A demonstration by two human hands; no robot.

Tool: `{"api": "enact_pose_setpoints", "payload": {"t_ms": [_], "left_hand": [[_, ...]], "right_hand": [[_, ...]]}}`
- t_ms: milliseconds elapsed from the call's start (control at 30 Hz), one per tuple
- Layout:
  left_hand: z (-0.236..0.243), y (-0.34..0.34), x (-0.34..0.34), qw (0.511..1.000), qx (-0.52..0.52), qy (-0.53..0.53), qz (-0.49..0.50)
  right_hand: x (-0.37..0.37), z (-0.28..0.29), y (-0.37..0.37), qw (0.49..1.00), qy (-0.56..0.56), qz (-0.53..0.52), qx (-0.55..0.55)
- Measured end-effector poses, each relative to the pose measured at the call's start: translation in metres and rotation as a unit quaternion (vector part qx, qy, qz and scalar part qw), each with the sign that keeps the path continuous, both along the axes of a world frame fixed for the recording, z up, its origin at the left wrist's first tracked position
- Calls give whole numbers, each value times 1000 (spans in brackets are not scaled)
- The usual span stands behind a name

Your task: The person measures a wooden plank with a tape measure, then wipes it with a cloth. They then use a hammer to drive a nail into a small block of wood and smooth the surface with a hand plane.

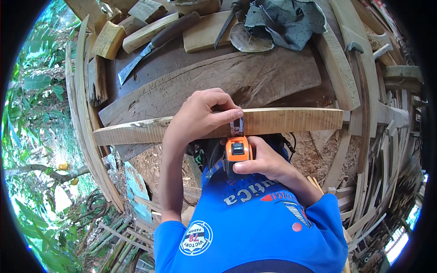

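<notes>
My right hand [269,160] grips an orange and black tape measure [237,148], its thumb lying along the case. A short length of the tape's blade [236,127] runs out from the case, up across the near face of a long wooden board [291,120]. My left hand [196,113] pinches the blade at the board's top edge, thumb pressed down and fingers curled over the far side. The fingertips of that hand are partly hidden. Between my body and the bench, the board lies crosswise, on its narrow edge.
Beyond the board lies a wide curved plank [214,84]. Farther back are a large knife [159,38], wood blocks [109,40] and a crumpled grey cloth [287,22]. A hammer [359,73] rests on timber at the right. Wood strips [387,168] are piled beyond; greenery fills the left.
</notes>
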State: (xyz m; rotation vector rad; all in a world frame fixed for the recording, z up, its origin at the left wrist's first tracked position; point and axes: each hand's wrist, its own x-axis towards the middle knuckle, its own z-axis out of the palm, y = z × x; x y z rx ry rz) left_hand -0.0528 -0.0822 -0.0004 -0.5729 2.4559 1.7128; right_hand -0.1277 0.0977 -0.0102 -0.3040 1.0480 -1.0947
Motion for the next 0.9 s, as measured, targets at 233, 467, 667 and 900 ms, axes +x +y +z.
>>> {"api": "enact_pose_setpoints", "payload": {"t_ms": [233,467,667,900], "left_hand": [[-2,0,0,1000,11,12,-1],[-1,2,-1,999,-5,28,19],[-2,2,-4,999,32,-12,36],[1,4,-2,999,8,-12,40]], "right_hand": [[-3,3,-2,999,29,27,17],[-2,0,-1,998,58,6,-28],[2,-3,-1,997,-66,-32,-29],[1,-6,1,999,28,6,-39]]}}
